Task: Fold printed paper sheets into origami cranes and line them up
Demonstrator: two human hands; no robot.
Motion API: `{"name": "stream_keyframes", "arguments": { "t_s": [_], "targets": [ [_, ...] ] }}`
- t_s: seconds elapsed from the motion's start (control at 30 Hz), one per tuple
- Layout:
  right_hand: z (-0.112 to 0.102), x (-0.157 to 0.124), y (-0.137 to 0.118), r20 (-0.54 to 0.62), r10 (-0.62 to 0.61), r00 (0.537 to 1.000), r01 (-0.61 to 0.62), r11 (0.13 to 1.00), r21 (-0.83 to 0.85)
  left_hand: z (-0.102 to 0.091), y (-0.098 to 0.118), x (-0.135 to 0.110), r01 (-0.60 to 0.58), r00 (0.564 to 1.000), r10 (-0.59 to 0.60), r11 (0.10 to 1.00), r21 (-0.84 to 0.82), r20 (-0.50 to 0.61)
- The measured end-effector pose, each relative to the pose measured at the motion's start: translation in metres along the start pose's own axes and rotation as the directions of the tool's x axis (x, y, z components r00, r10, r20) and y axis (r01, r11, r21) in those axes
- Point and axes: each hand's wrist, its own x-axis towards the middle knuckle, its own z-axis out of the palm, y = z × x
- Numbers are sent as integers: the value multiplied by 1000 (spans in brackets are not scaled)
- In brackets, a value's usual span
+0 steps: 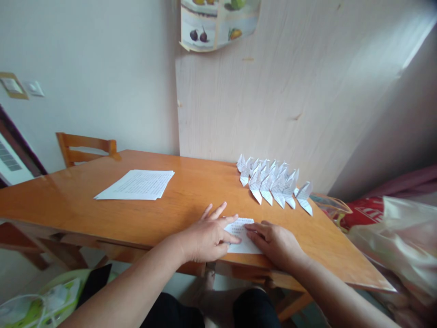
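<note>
Resting wide-spread left hand on printed paper upon the desk. Touching that paper's right side with loosely curved right hand.

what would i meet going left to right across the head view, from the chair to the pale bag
Wooden chair, stack of printed sheets, left hand, printed paper, right hand, pale bag.

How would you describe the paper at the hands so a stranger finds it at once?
Start at the wooden table, then its near edge. The paper lies there, touched by the left hand and right hand: smaller than the stack, flatter than the folded shapes.
</note>
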Motion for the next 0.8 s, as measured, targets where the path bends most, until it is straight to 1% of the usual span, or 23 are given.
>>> {"name": "stream_keyframes", "arguments": {
  "t_s": [0.1,0.2,0.27,0.4,0.43,0.5,0.57,0.6,0.7,0.8],
  "targets": [
    [2,0,1,-8,-13,1000,13,1000,1,-3,3,-10,-14,1000,14,1000,-7,0],
    [4,0,3,-14,-21,1000,21,1000,3,-3,-1,-8,6,1000,-7,999,-54,-23],
    [5,0,3,-19,-20,1000,20,1000,-4,0,-5,1,25,996,-31,997,-75,-79],
    [5,-1,4,-29,-22,999,22,1000,-11,11,-12,27,46,990,-55,997,-67,-134],
    [6,-2,4,-30,-25,999,24,1000,-15,14,-12,32,39,990,-47,998,-57,-136],
    [7,-3,5,-47,-28,998,28,1000,-3,18,-13,38,-10,991,6,999,-35,-133],
    [9,-4,7,-95,-25,995,32,997,65,21,-12,38,-32,989,31,999,-8,-142],
    [11,-4,9,-124,-13,992,28,992,120,21,-11,36,-25,988,25,1000,7,-154],
    [15,-3,15,-207,50,977,12,957,289,22,-8,26,30,978,-20,999,45,-206],
    [16,-3,19,-287,95,953,16,932,362,22,-2,14,97,965,-76,993,72,-253]
  ]
}}
